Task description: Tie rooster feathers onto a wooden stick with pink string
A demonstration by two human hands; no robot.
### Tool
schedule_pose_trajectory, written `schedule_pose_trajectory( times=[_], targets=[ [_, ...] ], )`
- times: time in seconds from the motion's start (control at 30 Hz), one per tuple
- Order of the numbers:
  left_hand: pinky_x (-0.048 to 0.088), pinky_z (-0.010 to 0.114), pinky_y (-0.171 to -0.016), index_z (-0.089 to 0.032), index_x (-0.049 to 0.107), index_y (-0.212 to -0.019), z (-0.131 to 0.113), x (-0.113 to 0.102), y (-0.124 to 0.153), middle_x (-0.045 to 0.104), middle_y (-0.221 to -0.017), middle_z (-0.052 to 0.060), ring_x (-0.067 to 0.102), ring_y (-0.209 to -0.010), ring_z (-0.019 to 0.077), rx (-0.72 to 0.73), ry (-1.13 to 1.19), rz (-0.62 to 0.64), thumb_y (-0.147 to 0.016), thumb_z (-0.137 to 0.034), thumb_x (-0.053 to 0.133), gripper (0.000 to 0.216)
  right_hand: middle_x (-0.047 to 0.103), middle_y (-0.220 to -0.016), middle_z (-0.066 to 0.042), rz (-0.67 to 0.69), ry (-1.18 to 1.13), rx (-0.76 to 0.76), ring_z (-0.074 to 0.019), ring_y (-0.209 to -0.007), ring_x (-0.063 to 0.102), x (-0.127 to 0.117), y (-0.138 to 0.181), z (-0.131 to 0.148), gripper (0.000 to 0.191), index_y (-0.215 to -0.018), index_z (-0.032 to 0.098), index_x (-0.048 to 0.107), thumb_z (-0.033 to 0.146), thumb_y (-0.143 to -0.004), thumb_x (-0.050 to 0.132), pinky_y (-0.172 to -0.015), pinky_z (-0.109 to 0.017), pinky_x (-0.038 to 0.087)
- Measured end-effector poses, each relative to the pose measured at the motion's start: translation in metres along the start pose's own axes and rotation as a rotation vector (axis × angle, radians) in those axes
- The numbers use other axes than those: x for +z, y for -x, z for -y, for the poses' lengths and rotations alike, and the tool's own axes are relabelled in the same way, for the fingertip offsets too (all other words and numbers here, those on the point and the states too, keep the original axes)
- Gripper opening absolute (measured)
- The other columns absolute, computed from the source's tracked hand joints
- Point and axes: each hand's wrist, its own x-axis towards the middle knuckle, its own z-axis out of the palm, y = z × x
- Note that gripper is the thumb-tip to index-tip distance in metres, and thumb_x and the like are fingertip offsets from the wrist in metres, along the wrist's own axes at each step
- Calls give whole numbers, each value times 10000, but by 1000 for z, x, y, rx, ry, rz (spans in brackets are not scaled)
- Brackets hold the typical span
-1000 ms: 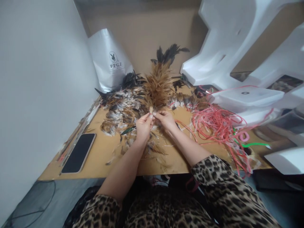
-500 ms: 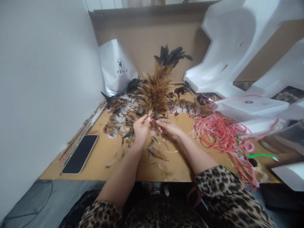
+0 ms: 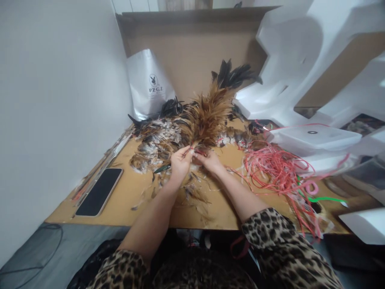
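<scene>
A bundle of brown feathers with black tips [image 3: 212, 110] stands up from the wooden board [image 3: 132, 196], leaning to the right. My left hand [image 3: 179, 162] pinches the quill end of the bundle between its closed fingers. My right hand [image 3: 209, 159] is closed right beside it at the same base, where a thin red string [image 3: 199, 153] shows between the fingers. Loose grey, brown and black feathers [image 3: 156, 142] lie in a heap behind and under both hands.
A black phone [image 3: 100, 191] lies flat at the board's left, by the white wall. A silver bag [image 3: 149, 84] leans at the back. A tangle of red strings [image 3: 278, 168] spreads on the right, with white foam pieces [image 3: 313, 136] beyond. A green strip [image 3: 326, 198] lies far right.
The feather bundle has tilted to the right. My hands stay together at its base, and red string now shows between the fingers. The camera has lifted slightly.
</scene>
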Motion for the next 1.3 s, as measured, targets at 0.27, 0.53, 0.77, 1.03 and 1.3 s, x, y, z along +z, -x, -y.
schedule_pose_trajectory(
  times=[0.27,0.53,0.77,1.03,1.3],
  targets=[
    [495,329,-814,-129,709,-961,7,-19,-7,713,-921,107,647,-846,196,367,-625,15,-732,-110,556,276,652,-705,-35,-4,578,-222,-135,-647,552,7,22,34,284,-737,168,653,310,-851,435,-634,-237,362],
    [483,285,-740,-120,672,-928,1,-14,5,676,-821,106,618,-775,182,602,-1081,204,-777,-55,440,284,682,-745,-59,89,1192,-335,-156,-678,578,-2,32,81,296,-726,182,652,276,-873,413,-598,-258,289],
    [459,273,-706,-161,642,-1006,-8,-4,22,667,-823,90,616,-776,182,582,-1242,364,-871,-175,417,263,701,-897,-91,371,1646,-368,-214,-819,624,-33,2,139,271,-840,196,705,313,-852,460,-615,-266,337],
    [479,277,-752,-186,478,-1311,-7,-7,26,690,-899,91,644,-823,180,651,-1199,379,-904,-242,407,417,712,-874,-81,412,1763,-253,-219,-834,631,-28,-40,157,261,-880,237,741,432,-765,611,-656,-258,397],
    [486,287,-740,-159,632,-1082,-4,-11,18,703,-913,97,646,-810,183,673,-1119,357,-880,-205,442,281,659,-599,-18,280,1401,-222,-139,-622,577,-49,-70,130,205,-690,217,743,385,-581,786,-598,-248,386]
  ],
)
